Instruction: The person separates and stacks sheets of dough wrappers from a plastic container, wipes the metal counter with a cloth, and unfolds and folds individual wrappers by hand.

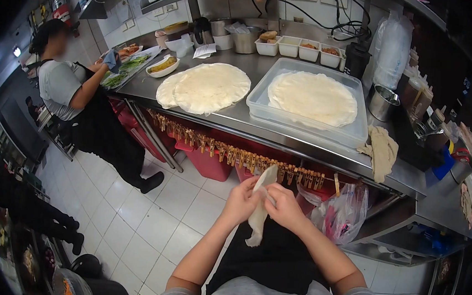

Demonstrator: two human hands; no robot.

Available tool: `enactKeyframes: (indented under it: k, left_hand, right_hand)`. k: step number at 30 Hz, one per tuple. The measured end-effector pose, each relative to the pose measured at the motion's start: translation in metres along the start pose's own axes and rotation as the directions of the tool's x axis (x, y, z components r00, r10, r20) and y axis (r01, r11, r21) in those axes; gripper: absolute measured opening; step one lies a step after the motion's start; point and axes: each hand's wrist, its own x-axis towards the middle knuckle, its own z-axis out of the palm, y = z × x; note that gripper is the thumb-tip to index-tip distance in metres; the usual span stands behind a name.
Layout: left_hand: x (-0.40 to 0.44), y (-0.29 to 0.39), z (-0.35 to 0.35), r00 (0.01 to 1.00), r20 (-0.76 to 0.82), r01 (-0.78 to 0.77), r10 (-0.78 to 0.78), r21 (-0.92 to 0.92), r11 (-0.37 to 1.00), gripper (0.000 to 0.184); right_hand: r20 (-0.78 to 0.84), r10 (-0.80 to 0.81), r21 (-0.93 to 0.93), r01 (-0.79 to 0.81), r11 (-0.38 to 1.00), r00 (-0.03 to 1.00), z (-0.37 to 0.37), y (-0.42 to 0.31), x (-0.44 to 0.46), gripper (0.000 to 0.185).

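My left hand (pixel 242 199) and my right hand (pixel 285 204) are both closed on a thin, pale, folded sheet (pixel 256 225), held upright in front of my apron, below the counter's edge. Its lower end hangs free between my forearms. On the steel counter, flat round pale sheets (pixel 212 88) overlap at the left. More round sheets (pixel 312 97) lie in a translucent plastic tray (pixel 258 108) to the right. A crumpled beige cloth (pixel 382 153) hangs over the counter's edge beside the tray.
Wooden clothespins (pixel 224 151) line the rail under the counter's front edge. A plastic bag (pixel 347 214) hangs at the right. White containers (pixel 288 47) and a metal cup (pixel 383 102) stand behind. A co-worker (pixel 66 87) stands at the left by a tray of greens (pixel 128 71).
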Motion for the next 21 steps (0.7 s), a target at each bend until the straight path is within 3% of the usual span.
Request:
enactKeyframes:
  k: [1,2,5,8,11,17,20,21]
  left_hand:
    - [0.005,0.003,-0.004,0.996,0.022,0.092,-0.09,-0.062,0.994,0.031]
    - [0.007,0.006,-0.007,0.997,0.006,0.074,-0.074,-0.069,0.995,0.026]
    - [0.01,-0.004,-0.014,0.994,0.028,0.11,-0.109,-0.025,0.994,0.022]
    - [0.008,-0.012,-0.01,0.998,-0.029,0.064,-0.064,0.004,0.998,0.017]
    - [0.007,-0.019,-0.01,0.994,-0.098,0.058,-0.055,0.03,0.998,0.017]
    - [0.002,-0.044,-0.018,0.955,-0.295,0.011,-0.012,-0.007,1.0,0.012]
    - [-0.006,-0.049,-0.023,0.943,-0.317,0.075,-0.097,-0.079,0.994,0.013]
    - [-0.007,-0.054,-0.024,0.946,-0.304,0.091,-0.111,-0.08,0.993,0.012]
  right_hand:
    - [-0.02,0.015,0.002,-0.014,1.0,1.0,-0.001,0.002,0.0,0.013]
    - [0.026,0.151,-0.025,-0.15,0.988,0.988,-0.005,0.002,-0.001,0.013]
    - [-0.074,0.147,0.144,-0.135,0.98,0.986,-0.001,-0.003,-0.003,0.015]
    - [0.102,0.062,0.018,-0.064,0.998,0.993,-0.003,-0.002,-0.004,0.02]
    - [0.128,0.109,0.048,-0.116,0.992,0.986,-0.008,0.005,-0.003,0.026]
    - [0.026,0.233,0.143,-0.235,0.962,0.972,-0.012,0.025,-0.015,0.043]
    - [-0.039,0.288,0.253,-0.27,0.929,0.957,-0.01,0.032,-0.024,0.043]
    - [-0.036,0.243,0.207,-0.231,0.951,0.969,-0.012,0.028,-0.023,0.043]
